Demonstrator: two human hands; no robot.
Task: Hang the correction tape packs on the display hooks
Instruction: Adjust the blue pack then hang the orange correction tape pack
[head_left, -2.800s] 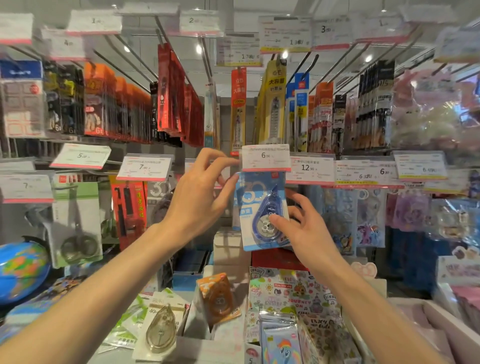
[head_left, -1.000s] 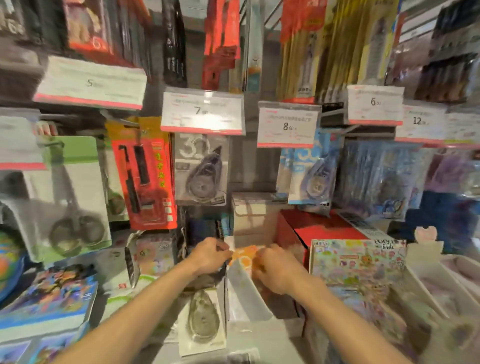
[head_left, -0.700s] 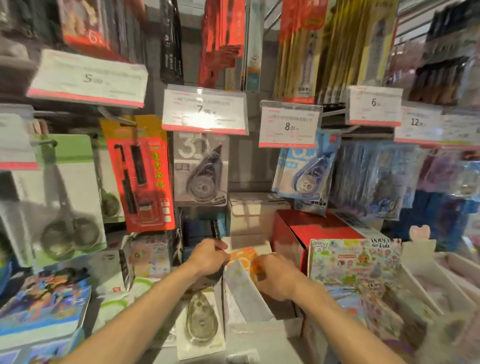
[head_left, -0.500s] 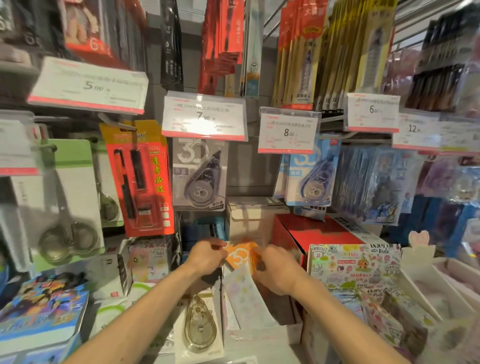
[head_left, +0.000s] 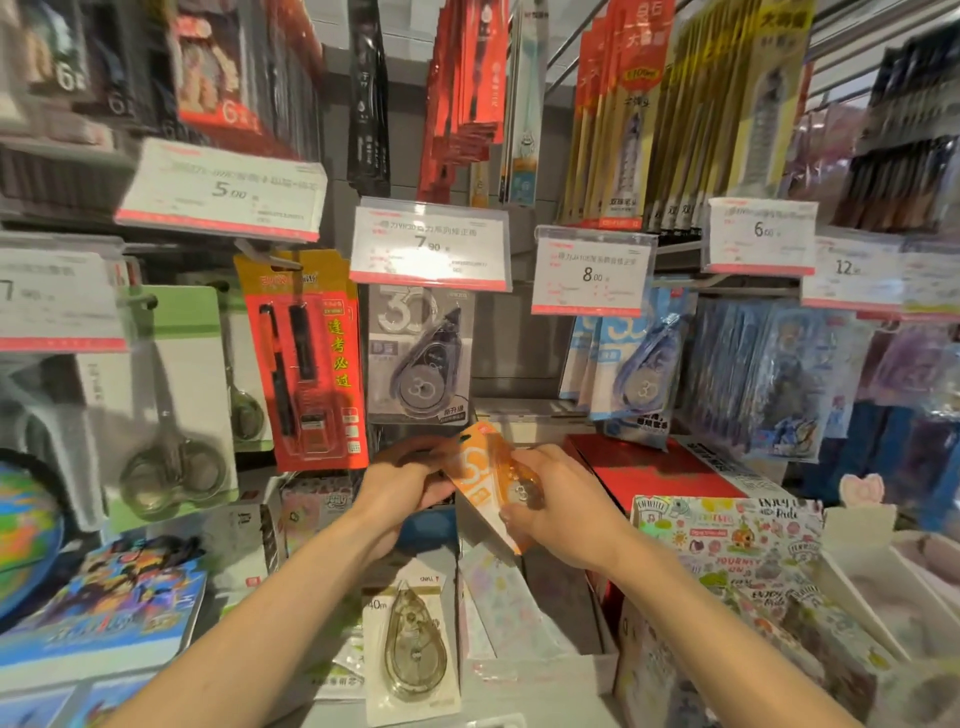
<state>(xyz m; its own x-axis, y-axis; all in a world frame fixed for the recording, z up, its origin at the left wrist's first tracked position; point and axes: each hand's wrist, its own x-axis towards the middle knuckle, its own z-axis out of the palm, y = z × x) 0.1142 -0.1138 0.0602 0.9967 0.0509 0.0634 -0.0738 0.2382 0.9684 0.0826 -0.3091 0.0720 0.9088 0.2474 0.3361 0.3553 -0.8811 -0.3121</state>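
Both hands hold an orange correction tape pack (head_left: 480, 475) tilted, in front of the shelf. My left hand (head_left: 402, 480) grips its upper left edge and my right hand (head_left: 558, 501) grips its lower right side over the blister. A grey correction tape pack (head_left: 418, 358) hangs on the hook under the 7.90 price tag (head_left: 430, 244). Blue correction tape packs (head_left: 631, 366) hang under the 8.00 price tag (head_left: 589, 273). A clear brownish correction tape pack (head_left: 413, 642) lies flat on the counter below my arms.
A red pen pack (head_left: 306, 358) and green scissors cards (head_left: 171, 400) hang left of the grey pack. A red box (head_left: 649, 467), a sticker-printed box (head_left: 727, 540) and white trays (head_left: 878, 577) sit at the right. A globe (head_left: 23, 530) is at the far left.
Earlier I was at the 6.00 hook with a blue pack. Since then both hands went down to the box and lifted the orange pack up out of it.
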